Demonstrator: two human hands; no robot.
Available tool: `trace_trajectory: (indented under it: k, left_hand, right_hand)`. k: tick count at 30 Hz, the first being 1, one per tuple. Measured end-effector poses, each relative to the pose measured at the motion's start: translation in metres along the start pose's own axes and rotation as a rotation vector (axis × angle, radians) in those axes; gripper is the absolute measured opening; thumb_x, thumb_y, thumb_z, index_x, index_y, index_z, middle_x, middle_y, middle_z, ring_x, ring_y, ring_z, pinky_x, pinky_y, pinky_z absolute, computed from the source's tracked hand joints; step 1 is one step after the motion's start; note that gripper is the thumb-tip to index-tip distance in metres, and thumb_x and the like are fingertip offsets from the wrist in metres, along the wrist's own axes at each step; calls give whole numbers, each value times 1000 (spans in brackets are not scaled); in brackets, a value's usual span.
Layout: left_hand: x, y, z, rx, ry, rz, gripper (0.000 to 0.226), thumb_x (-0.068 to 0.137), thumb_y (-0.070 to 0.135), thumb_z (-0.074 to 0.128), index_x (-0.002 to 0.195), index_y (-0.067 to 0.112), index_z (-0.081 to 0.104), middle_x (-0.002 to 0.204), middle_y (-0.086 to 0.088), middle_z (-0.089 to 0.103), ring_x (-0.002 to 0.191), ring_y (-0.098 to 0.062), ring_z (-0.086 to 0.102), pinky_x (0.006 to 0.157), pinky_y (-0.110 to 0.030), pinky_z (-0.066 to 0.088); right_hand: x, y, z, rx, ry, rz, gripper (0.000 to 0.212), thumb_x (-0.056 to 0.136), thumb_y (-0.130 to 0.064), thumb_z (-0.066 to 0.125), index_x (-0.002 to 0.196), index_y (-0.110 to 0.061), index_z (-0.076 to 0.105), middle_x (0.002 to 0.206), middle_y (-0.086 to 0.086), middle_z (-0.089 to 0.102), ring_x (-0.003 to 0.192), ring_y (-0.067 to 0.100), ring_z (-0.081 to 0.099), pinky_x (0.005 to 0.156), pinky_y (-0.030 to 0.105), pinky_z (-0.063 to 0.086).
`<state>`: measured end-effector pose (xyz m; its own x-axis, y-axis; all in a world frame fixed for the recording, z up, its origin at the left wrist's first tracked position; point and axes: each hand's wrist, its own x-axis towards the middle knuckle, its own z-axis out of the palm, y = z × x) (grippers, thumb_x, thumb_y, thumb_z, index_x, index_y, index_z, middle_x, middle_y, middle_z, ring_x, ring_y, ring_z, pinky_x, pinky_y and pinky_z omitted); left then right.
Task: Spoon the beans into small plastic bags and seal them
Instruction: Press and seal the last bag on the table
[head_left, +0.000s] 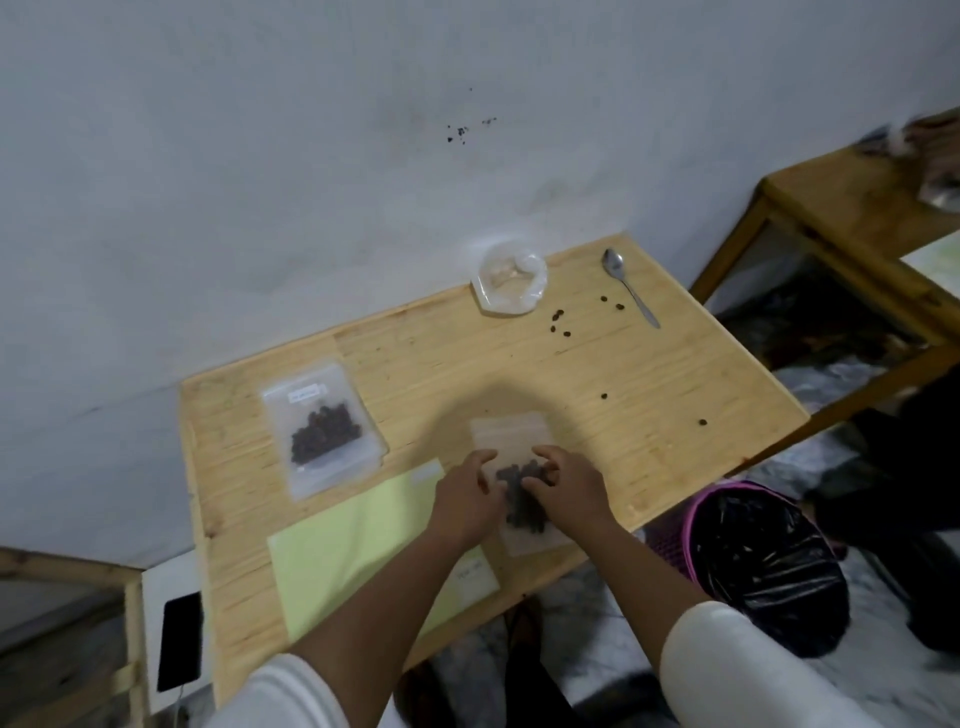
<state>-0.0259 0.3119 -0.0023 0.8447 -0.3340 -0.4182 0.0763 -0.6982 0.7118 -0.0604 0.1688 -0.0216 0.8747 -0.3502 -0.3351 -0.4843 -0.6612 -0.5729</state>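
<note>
A small clear plastic bag (511, 434) with dark beans in it lies flat near the table's front edge. My left hand (465, 499) rests on its left side and my right hand (566, 491) on its right side, fingers curled onto the plastic over the beans. Whether either hand grips the bag is unclear. A second bag (324, 426) holding beans and bearing a white label lies to the left. A metal spoon (628, 286) lies at the back right. Loose beans (558, 321) are scattered near it.
A white dish (506, 306) with crumpled clear plastic sits at the table's back edge. A pale green sheet (353, 540) lies front left on the wooden table (571, 374). A pink bin (748, 561) with a black liner stands right; a dark phone (179, 639) lies left.
</note>
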Motion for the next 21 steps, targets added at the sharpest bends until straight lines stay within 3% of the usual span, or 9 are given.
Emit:
trace_trajectory:
  k: [4,9,11,16,21]
  left_hand:
    - [4,-4,-1,-60,-31,-20,38,92,23,55,129,26,51,129,-1,57,115,-20,54,97,-33,45]
    - [3,-11,-4,-277,-35,-23,41,88,7,52,123,28,58,124,-2,61,108,-17,58,95,-37,50]
    - [1,-14,-9,-385,-36,-6,44,88,3,52,119,31,59,119,-2,64,102,-13,61,90,-32,52]
    - [-7,-21,-30,-548,-38,17,46,88,0,53,110,40,59,120,-2,62,107,-16,60,91,-35,52]
    - [-22,-39,-52,-593,-6,35,33,88,16,62,110,40,62,121,-3,59,110,-18,56,91,-40,53]
  right_hand:
    - [0,2,7,-96,-30,-47,46,88,-34,59,131,-20,51,126,8,50,117,23,45,93,25,36]
    - [-3,0,6,-37,-9,-86,40,88,-34,59,127,-22,56,127,7,48,118,22,43,94,20,32]
    - [-4,-5,1,11,12,-104,38,88,-30,60,125,-21,58,126,6,51,116,19,46,87,12,29]
    - [-11,-25,-9,397,-3,-45,32,82,-20,68,114,-22,65,109,-3,60,100,13,54,81,22,46]
    - [-20,-48,-4,505,-96,-96,20,81,-13,68,97,-25,66,85,-4,63,84,13,59,74,23,51]
